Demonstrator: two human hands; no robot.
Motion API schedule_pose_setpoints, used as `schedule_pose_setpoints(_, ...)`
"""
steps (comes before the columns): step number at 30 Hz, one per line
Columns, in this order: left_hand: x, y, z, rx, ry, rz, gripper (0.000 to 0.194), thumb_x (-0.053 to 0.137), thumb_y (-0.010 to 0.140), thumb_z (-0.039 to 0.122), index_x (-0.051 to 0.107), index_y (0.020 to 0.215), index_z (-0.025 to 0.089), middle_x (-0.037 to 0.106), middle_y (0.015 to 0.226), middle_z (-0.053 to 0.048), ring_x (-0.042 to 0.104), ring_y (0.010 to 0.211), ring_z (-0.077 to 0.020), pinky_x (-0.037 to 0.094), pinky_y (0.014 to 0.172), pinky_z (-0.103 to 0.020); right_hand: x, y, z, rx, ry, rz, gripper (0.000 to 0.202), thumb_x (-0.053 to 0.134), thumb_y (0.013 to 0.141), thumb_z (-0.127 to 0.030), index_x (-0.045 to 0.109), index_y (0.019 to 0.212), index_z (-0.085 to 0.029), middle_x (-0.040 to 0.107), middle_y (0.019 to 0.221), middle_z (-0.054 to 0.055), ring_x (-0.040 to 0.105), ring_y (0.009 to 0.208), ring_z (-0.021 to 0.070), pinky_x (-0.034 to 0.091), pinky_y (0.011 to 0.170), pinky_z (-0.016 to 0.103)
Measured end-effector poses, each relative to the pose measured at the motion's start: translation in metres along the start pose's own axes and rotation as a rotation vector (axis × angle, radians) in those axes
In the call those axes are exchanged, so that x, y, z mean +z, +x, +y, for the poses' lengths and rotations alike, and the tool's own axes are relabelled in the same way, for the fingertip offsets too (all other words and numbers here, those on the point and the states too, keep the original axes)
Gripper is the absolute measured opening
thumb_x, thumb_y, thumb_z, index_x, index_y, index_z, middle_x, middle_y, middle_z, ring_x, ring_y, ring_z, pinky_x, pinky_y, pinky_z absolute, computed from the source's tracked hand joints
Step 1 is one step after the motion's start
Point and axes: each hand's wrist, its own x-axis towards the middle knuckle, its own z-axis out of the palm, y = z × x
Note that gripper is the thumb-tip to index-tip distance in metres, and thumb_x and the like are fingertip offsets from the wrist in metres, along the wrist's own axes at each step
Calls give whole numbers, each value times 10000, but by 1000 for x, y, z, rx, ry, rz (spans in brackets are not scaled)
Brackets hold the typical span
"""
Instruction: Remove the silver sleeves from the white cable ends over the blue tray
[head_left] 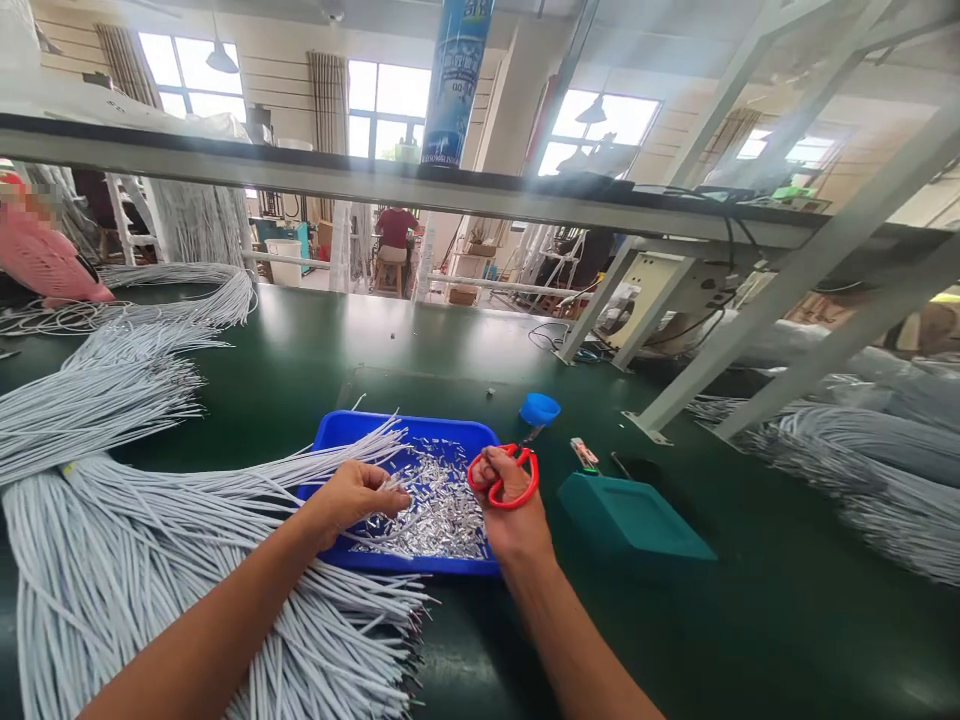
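Observation:
Above the left half of a blue tray [405, 566], my left hand [365, 500] is closed, its thumb and fingers pinching the end of a white cable [386, 484]. Many small shiny metal pieces [442, 510] lie loose in the tray. My right hand [510, 500] is closed on a pair of red-handled scissors [534, 478] at the tray's right edge; the blades point away from me. A big bundle of white cables [172, 560] spreads from the left, and some of its ends reach over the tray beside my left hand.
Right of the tray stand a teal container [637, 520], a small blue cup [540, 408] and a utility knife [583, 453]. A shelf [300, 165] carrying a blue can [456, 90] crosses above the green table [750, 620]. More cable coils [862, 460] lie at right. People sit beyond.

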Motion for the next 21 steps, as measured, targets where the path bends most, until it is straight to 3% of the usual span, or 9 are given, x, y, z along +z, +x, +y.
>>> schedule_pose_setpoints(2, -5, -1, 2, -13, -14, -54, 331, 779, 569, 390, 707, 753, 125, 623, 649, -10, 505, 634, -129, 357, 641, -243, -3, 3, 1, 72, -40, -45, 341, 605, 711, -439, 417, 576, -189, 382, 520, -45, 349, 483, 84, 301, 472, 224)
schedule_pose_setpoints(5, -13, -3, 5, -5, -68, -143, 357, 789, 577, 341, 720, 858, 133, 654, 750, -26, 530, 709, -131, 377, 695, -233, -4, 0, 4, 116, -289, -265, 401, 580, 733, -527, 466, 592, -170, 377, 527, -41, 321, 490, 82, 259, 471, 229)
schedule_pose_setpoints(9, -17, -4, 7, 11, -126, -40, 450, 836, 503, 267, 696, 912, 141, 629, 693, -1, 523, 639, -107, 381, 632, -220, -5, -3, 5, 15, -567, -473, 322, 582, 749, -487, 548, 741, -167, 455, 646, -21, 397, 598, 107, 310, 530, 220)
schedule_pose_setpoints(13, -13, -4, 8, 29, -116, 71, 351, 819, 530, 308, 681, 784, 107, 589, 599, 3, 487, 537, -92, 373, 582, -232, -8, -2, 4, -41, -796, -538, 317, 553, 772, -450, 520, 634, -167, 459, 622, -20, 409, 599, 110, 305, 527, 216)
schedule_pose_setpoints(21, -9, -6, 13, 127, -88, 83, 312, 734, 645, 390, 651, 754, 109, 514, 593, 13, 419, 551, -88, 323, 532, -208, -5, -7, 2, -93, -969, -604, 452, 527, 760, -485, 325, 503, -174, 354, 516, -37, 317, 523, 94, 212, 491, 235)
